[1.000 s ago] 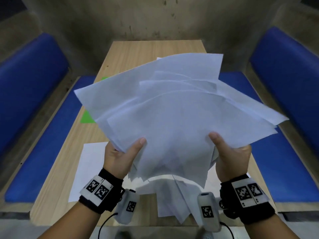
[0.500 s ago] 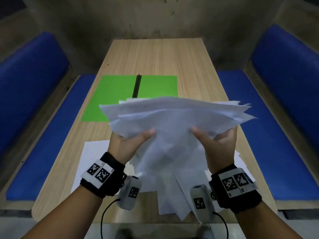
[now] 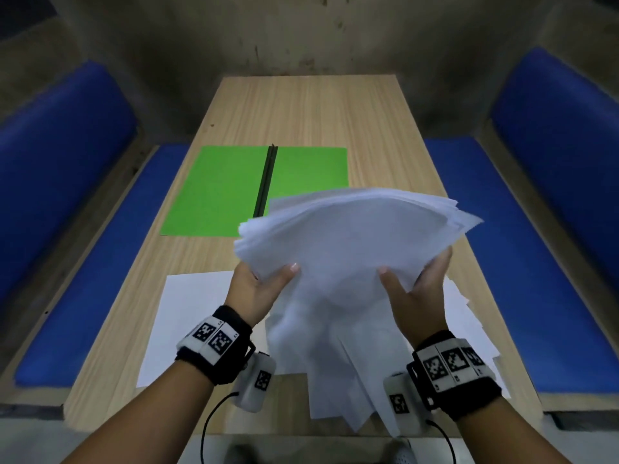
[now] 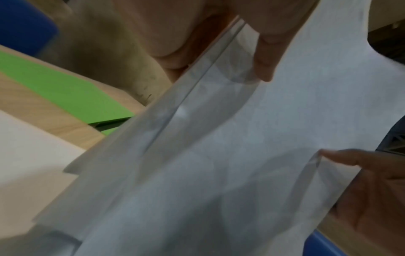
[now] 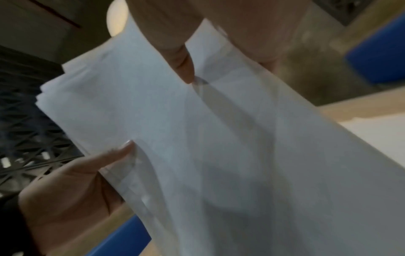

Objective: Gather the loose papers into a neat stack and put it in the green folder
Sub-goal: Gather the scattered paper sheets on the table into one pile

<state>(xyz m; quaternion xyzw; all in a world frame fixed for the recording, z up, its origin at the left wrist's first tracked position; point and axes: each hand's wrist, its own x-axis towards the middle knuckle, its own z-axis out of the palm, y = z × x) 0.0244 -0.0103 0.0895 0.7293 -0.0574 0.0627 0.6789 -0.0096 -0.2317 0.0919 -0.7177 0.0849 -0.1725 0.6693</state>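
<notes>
A loose bundle of white papers (image 3: 348,242) hangs in the air above the near half of the wooden table (image 3: 311,108), its upper edges fanned out to the right. My left hand (image 3: 258,286) grips its left side, thumb on top. My right hand (image 3: 415,283) grips its right side, thumb on top and fingers underneath. The left wrist view shows the papers (image 4: 219,155) pinched under my thumb; the right wrist view shows the same bundle (image 5: 197,138). The green folder (image 3: 227,189) lies open and flat on the table behind the bundle, a dark spine down its middle.
One white sheet (image 3: 187,313) lies flat on the table at the near left. More sheets (image 3: 465,316) lie under my right wrist at the near right. Blue padded benches (image 3: 67,169) run along both sides of the table, and a wall closes the far end.
The bundle has come down from in front of the camera, uncovering the folder, and has shifted right. My hands have drawn closer together and the sheets lie closer on one another.
</notes>
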